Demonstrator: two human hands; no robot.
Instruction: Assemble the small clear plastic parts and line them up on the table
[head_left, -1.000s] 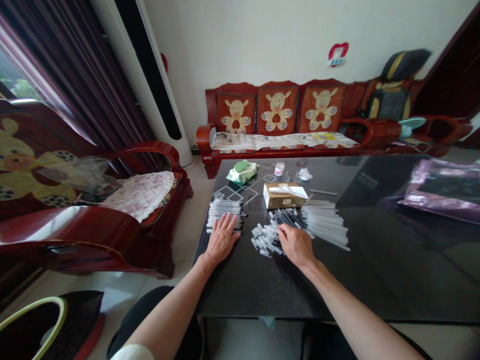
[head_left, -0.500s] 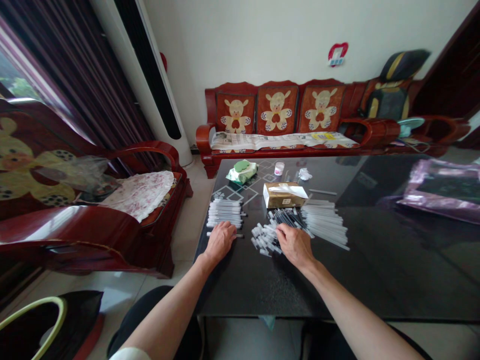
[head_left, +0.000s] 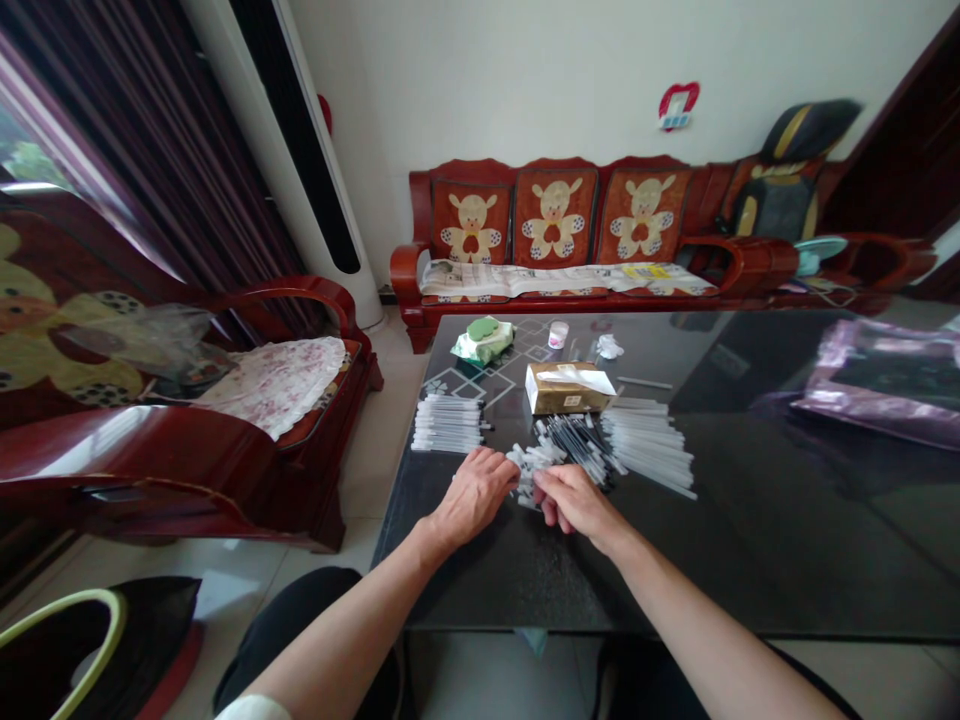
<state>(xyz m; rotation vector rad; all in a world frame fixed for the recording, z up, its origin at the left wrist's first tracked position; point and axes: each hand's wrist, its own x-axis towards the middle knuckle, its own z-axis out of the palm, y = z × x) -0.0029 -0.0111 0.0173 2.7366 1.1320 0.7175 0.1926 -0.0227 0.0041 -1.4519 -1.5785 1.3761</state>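
My left hand [head_left: 478,492] and my right hand [head_left: 571,500] lie close together on the black glass table [head_left: 750,540], at the near edge of a heap of small white caps [head_left: 531,460]. Both have their fingers curled in toward each other. What they pinch is hidden. Behind the caps lies a bundle of thin black refills [head_left: 574,436], and to its right a pile of clear pen tubes [head_left: 646,440]. A neat stack of white pens [head_left: 447,424] sits to the left of my left hand.
A brown cardboard box [head_left: 567,388] stands behind the piles. Further back are a green wipes pack [head_left: 484,340], a small cup [head_left: 558,335] and a crumpled tissue [head_left: 609,347]. A purple bag [head_left: 885,380] lies far right. Red wooden sofas stand left and behind.
My left hand left the white pen stack, closed, and slid right to the cap heap. My right hand drew back slightly toward me and met it.
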